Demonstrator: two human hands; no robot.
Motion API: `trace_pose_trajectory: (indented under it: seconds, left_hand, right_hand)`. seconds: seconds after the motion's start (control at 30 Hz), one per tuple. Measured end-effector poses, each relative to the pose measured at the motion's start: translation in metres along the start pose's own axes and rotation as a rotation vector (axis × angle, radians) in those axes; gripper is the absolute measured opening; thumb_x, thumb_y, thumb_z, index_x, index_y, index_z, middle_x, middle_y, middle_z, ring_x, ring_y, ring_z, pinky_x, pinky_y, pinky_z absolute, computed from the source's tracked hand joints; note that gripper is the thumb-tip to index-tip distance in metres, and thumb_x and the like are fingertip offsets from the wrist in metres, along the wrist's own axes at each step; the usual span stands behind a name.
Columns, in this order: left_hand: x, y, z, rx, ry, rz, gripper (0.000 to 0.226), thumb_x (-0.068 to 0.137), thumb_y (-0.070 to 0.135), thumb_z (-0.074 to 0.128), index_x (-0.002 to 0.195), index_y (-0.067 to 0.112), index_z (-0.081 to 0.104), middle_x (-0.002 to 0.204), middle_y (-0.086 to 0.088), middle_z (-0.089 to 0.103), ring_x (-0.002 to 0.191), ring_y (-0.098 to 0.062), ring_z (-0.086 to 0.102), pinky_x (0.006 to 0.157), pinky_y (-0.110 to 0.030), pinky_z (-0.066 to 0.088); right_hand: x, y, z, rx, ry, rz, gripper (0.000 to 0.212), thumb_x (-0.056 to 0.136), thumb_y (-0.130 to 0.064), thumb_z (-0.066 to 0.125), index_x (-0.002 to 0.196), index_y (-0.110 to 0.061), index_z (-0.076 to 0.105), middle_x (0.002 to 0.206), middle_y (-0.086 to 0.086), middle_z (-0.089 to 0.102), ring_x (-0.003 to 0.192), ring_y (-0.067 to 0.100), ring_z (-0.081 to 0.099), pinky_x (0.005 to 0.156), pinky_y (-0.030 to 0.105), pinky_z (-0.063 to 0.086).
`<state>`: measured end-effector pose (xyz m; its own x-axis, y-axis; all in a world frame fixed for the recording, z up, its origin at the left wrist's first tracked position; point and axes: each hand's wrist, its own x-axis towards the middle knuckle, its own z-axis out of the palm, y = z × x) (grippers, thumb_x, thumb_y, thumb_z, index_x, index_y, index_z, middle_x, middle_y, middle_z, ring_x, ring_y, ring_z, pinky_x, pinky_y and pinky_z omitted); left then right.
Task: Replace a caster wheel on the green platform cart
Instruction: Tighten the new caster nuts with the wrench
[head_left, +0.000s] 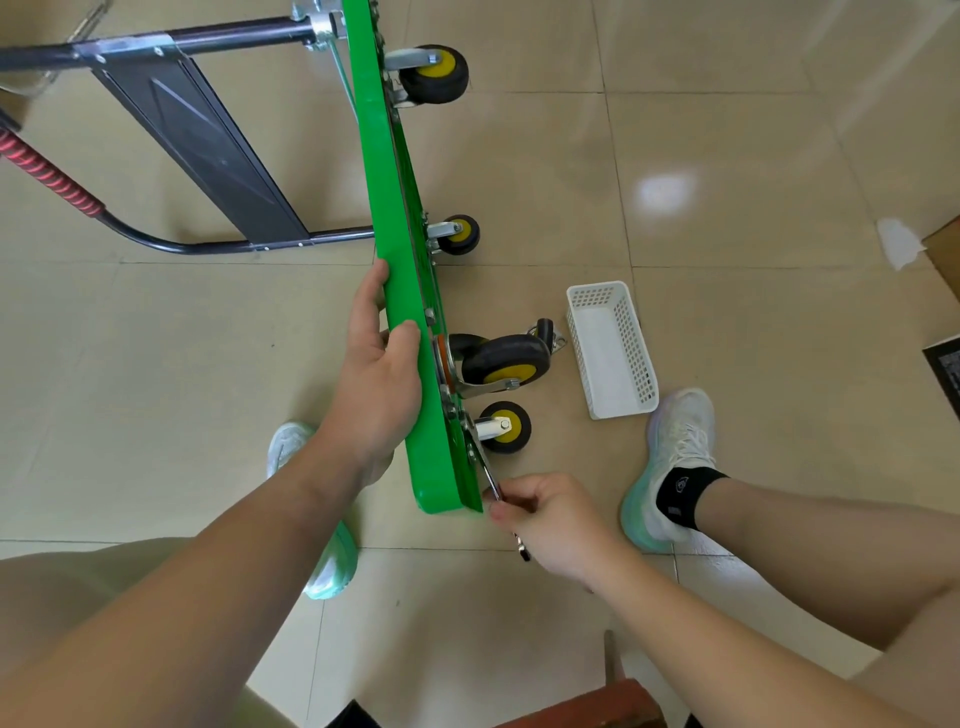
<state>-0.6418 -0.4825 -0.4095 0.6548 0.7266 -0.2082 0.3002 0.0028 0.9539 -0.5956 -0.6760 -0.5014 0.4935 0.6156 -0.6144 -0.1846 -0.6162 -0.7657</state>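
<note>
One cam, head-worn, wide-angle. Looks steeply down & fwd over the person's thighs at the tiled floor (727, 156). Close range: left hand (379, 374) & right hand (550, 525) mid-frame, forearms filling the bottom; green cart (385, 208) runs up centre.

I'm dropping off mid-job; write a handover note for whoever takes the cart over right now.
Left hand grips the green cart deck, tipped on its edge.
Right hand holds a metal tool at the fasteners beside the nearest caster.
A loose caster lies on the floor by the white basket.
Done: cannot tell; four casters look mounted.
Left: probably finish these fasteners, swap the caster, set the cart back down.
</note>
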Motion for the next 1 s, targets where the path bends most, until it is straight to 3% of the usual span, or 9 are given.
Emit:
trace_pose_trajectory:
  seconds: [0.1, 0.23, 0.33, 0.47, 0.67, 0.77, 0.83, 1.0]
  left_hand:
    - [0.000, -0.001, 0.000, 0.011, 0.002, 0.006, 0.058, 0.106, 0.016, 0.031, 0.154, 0.049, 0.022, 0.085, 0.048, 0.060, 0.077, -0.009, 0.063, 0.069, -0.032, 0.060]
    - [0.000, -0.001, -0.001, 0.020, -0.004, 0.012, 0.057, 0.106, 0.019, 0.032, 0.152, 0.052, 0.022, 0.090, 0.051, 0.057, 0.077, -0.006, 0.064, 0.068, -0.029, 0.060]
    - [0.001, -0.002, -0.001, 0.009, -0.004, 0.008, 0.057, 0.106, 0.019, 0.032, 0.151, 0.053, 0.023, 0.091, 0.051, 0.057, 0.079, -0.006, 0.064, 0.068, -0.029, 0.060]
    - [0.001, -0.004, -0.001, 0.001, -0.006, 0.006, 0.057, 0.106, 0.020, 0.032, 0.150, 0.054, 0.023, 0.091, 0.049, 0.058, 0.077, -0.006, 0.063, 0.067, -0.028, 0.059]
    - [0.002, -0.008, 0.000, -0.020, 0.013, 0.019, 0.055, 0.101, 0.023, 0.034, 0.144, 0.056, 0.028, 0.094, 0.045, 0.061, 0.075, -0.002, 0.061, 0.065, -0.020, 0.057]
    - [0.003, -0.010, 0.000, -0.028, 0.014, 0.024, 0.055, 0.099, 0.025, 0.035, 0.144, 0.057, 0.028, 0.099, 0.046, 0.060, 0.077, -0.001, 0.062, 0.065, -0.019, 0.056]
    - [0.003, -0.010, 0.000, -0.016, 0.008, 0.028, 0.056, 0.100, 0.024, 0.034, 0.145, 0.056, 0.027, 0.100, 0.049, 0.058, 0.076, 0.001, 0.062, 0.063, -0.016, 0.053]
    - [0.002, -0.010, 0.000, 0.005, 0.010, 0.023, 0.055, 0.105, 0.022, 0.033, 0.148, 0.055, 0.024, 0.094, 0.055, 0.054, 0.078, 0.004, 0.064, 0.062, -0.012, 0.051]
  right_hand:
    - [0.018, 0.008, -0.003, -0.031, -0.023, -0.035, 0.025, 0.094, -0.012, 0.071, 0.117, -0.020, 0.076, 0.088, -0.022, 0.069, 0.070, -0.017, 0.059, 0.065, -0.003, 0.038]
    - [0.037, 0.015, -0.003, -0.083, -0.027, -0.091, 0.030, 0.093, -0.010, 0.070, 0.122, -0.018, 0.075, 0.106, -0.010, 0.072, 0.092, -0.005, 0.060, 0.074, -0.006, 0.036]
    - [0.048, 0.014, -0.004, -0.174, -0.003, -0.151, 0.028, 0.093, -0.009, 0.071, 0.120, -0.015, 0.075, 0.109, -0.002, 0.071, 0.095, 0.007, 0.061, 0.078, -0.004, 0.037]
    - [0.061, 0.008, -0.011, -0.229, -0.036, -0.197, 0.027, 0.093, -0.007, 0.069, 0.118, -0.014, 0.075, 0.104, -0.003, 0.068, 0.095, 0.009, 0.060, 0.089, 0.012, 0.044]
    - [0.075, 0.003, 0.000, -0.163, -0.121, -0.150, 0.030, 0.093, 0.001, 0.067, 0.122, -0.004, 0.072, 0.118, 0.012, 0.070, 0.107, 0.019, 0.061, 0.090, 0.006, 0.043]
    - [0.075, 0.008, 0.007, -0.078, -0.105, -0.152, 0.030, 0.093, 0.002, 0.066, 0.123, -0.001, 0.071, 0.120, 0.014, 0.071, 0.116, 0.028, 0.063, 0.109, 0.029, 0.046]
    - [0.073, 0.011, 0.012, -0.004, -0.096, -0.142, 0.030, 0.093, 0.003, 0.066, 0.122, 0.000, 0.071, 0.120, 0.016, 0.071, 0.118, 0.032, 0.063, 0.112, 0.041, 0.045]
    - [0.069, 0.020, 0.020, 0.051, -0.060, -0.090, 0.030, 0.093, -0.005, 0.068, 0.123, -0.010, 0.073, 0.117, 0.006, 0.073, 0.115, 0.023, 0.065, 0.111, 0.043, 0.047]
